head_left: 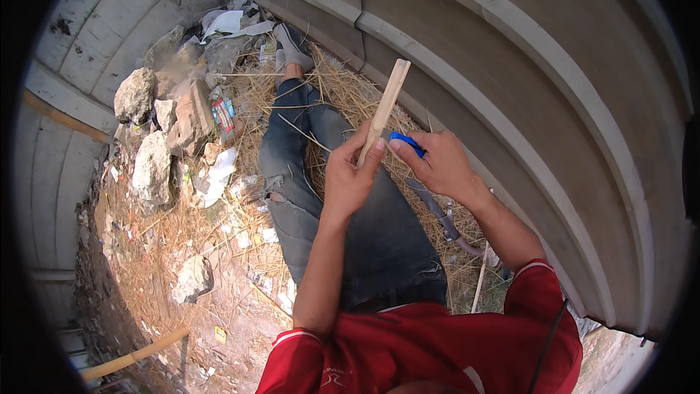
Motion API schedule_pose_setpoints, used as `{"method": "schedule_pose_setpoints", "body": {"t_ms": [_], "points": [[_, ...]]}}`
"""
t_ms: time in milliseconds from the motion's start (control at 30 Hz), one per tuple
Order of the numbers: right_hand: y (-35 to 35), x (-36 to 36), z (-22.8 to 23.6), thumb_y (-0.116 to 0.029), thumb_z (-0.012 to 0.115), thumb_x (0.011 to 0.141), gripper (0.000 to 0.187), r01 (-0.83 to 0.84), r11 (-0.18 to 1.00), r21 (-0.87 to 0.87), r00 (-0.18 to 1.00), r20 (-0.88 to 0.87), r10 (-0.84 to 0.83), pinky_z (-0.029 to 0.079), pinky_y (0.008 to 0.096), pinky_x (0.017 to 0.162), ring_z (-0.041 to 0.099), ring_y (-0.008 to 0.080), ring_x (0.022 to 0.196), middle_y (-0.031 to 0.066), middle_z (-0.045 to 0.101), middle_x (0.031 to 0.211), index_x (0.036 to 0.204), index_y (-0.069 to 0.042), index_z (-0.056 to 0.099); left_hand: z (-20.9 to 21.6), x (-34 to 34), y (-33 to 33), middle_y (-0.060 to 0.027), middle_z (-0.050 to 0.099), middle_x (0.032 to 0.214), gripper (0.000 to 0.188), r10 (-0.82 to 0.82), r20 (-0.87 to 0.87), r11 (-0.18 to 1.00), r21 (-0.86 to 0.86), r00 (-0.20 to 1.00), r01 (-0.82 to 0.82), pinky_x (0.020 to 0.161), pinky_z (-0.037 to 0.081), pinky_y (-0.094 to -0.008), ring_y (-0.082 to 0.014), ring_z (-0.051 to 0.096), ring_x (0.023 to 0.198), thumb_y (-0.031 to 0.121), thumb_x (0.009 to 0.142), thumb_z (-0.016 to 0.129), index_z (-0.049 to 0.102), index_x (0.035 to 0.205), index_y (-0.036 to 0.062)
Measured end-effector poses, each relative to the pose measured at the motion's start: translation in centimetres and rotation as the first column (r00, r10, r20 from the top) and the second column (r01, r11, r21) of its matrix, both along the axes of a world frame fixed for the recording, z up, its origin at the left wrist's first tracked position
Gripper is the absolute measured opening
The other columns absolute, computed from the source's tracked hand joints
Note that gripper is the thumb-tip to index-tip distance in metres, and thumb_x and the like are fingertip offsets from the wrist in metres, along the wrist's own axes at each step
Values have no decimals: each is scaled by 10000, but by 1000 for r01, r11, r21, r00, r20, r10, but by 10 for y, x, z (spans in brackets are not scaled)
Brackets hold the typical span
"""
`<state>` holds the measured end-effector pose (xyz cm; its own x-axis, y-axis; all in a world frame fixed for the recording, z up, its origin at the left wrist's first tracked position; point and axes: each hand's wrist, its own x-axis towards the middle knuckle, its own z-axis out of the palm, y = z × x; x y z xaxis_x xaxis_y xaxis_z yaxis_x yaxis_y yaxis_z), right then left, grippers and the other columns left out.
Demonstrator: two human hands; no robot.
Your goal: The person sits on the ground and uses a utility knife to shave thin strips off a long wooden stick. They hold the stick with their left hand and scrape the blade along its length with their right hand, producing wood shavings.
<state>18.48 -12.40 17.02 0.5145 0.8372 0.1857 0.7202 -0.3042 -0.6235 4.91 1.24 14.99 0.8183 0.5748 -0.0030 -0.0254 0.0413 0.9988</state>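
My left hand (352, 175) is closed around the lower part of a flat, pale wooden stick (390, 95), which tilts up and to the right above my legs. In my right hand (440, 162) is a small cutter with a blue handle (407, 143). Its short grey blade end meets or lies right beside the stick's edge, close to my left thumb; I cannot tell whether it touches. Both forearms reach up from my red sleeves. My legs in dark, torn jeans (292, 153) stretch out over straw under the hands.
A ribbed metal wall (503, 80) curves close along my right. Rough rocks (153, 164) and litter (222, 23) lie left of my legs, on straw-strewn ground. A grey pipe-like piece (440, 215) lies beside my right thigh. Wooden poles (135, 355) stand at the lower left.
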Motion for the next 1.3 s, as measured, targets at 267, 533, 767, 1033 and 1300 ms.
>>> {"method": "schedule_pose_setpoints", "body": {"t_ms": [267,533,767,1033,1300], "points": [[17,3,19,-481,646,950,466,-48,998,-47,993,105,53,489,489,556,612,432,588,187,595,575,813,-41,714,10,-9,2,-183,643,1331,426,126,72,972,193,989,-138,957,487,-292,-169,646,1113,70,954,653,569,1330,-113],[30,2,29,-533,616,955,532,-158,984,-81,962,213,172,490,506,568,608,449,599,193,587,571,761,-40,671,13,-16,0,-180,688,1226,458,185,72,947,255,980,-197,937,494,-274,-148,644,1087,68,945,664,554,1352,-112],[46,139,75,-624,442,1017,755,369,927,63,912,168,-375,456,469,570,539,341,512,188,505,503,655,18,606,27,-52,-28,-180,695,1213,454,171,33,959,225,985,-174,940,488,-254,-131,628,1095,59,927,692,573,1325,-124],[51,2,73,-465,603,971,520,-242,970,41,964,129,235,410,446,516,500,334,475,178,490,544,742,2,595,45,-42,8,-175,716,1156,445,348,152,908,189,925,-373,844,516,-237,-79,618,1007,72,944,690,574,1333,-111],[80,4,50,-531,597,954,533,-312,950,-27,881,367,299,472,499,542,603,441,571,180,583,586,738,-43,596,39,-40,21,-192,748,1011,433,391,146,853,312,909,-417,783,534,-264,-120,687,914,76,928,690,600,1320,-84]]}}
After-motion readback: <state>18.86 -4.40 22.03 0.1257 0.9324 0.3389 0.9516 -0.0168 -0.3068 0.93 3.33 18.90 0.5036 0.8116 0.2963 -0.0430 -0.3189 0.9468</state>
